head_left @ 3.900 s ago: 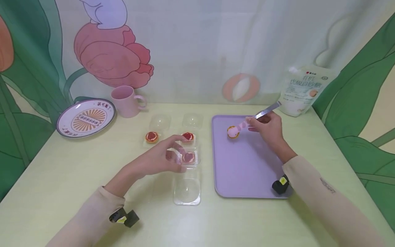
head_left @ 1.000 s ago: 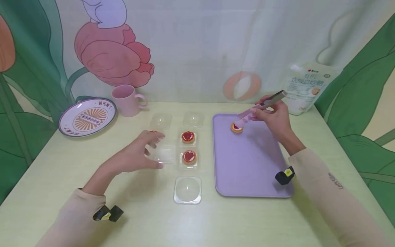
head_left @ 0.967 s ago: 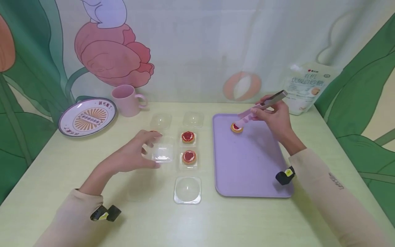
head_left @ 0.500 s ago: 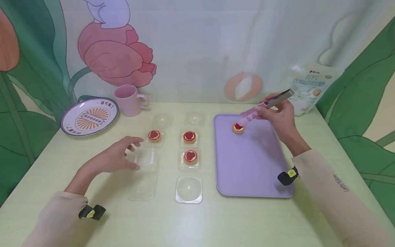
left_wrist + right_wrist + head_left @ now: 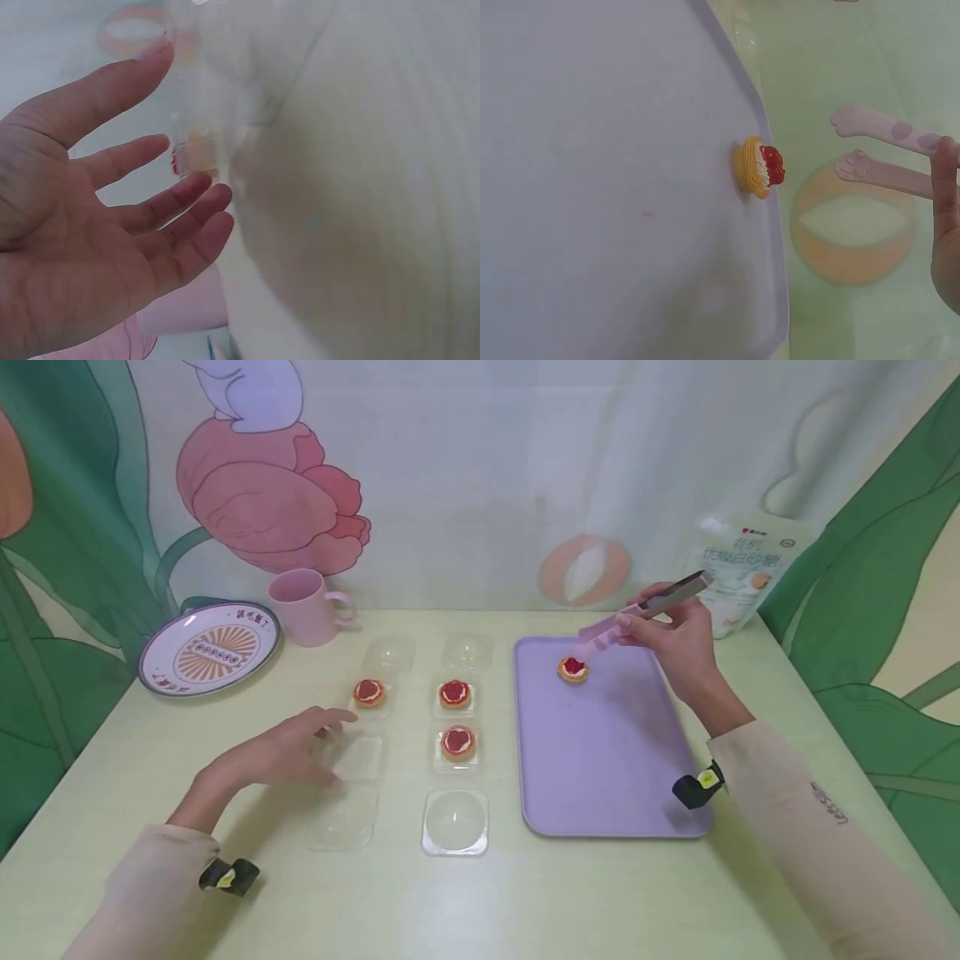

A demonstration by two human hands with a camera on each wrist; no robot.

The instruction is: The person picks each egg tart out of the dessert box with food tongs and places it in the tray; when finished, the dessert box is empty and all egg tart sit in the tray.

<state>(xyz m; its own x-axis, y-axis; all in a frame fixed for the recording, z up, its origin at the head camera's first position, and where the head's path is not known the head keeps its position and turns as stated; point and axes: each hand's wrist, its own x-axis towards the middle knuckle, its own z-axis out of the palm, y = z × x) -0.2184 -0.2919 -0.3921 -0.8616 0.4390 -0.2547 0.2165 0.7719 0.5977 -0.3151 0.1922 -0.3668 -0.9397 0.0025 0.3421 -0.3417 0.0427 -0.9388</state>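
Observation:
My left hand [image 5: 277, 752] hovers with loosely spread fingers at the left side of an open clear plastic box [image 5: 358, 758], whose two halves lie flat on the table. In the left wrist view the palm and fingers hold nothing; whether the thumb touches the plastic I cannot tell. My right hand [image 5: 678, 647] grips metal tongs [image 5: 678, 595] with pink cat-paw tips. The tips are parted in the right wrist view, apart from a small tart [image 5: 754, 166] with white cream and red topping. That tart sits near the far edge of the purple tray [image 5: 600, 777].
Three similar tarts lie in open clear boxes [image 5: 455, 822] left of the tray. A pink mug [image 5: 306, 610] and a leaning white plate [image 5: 213, 650] stand at the back left. A white pouch [image 5: 750, 572] stands at the back right.
My left hand has carried the open clear box left from above the front tart, set it down and let go. The tongs have drawn up and right, off the tart on the tray.

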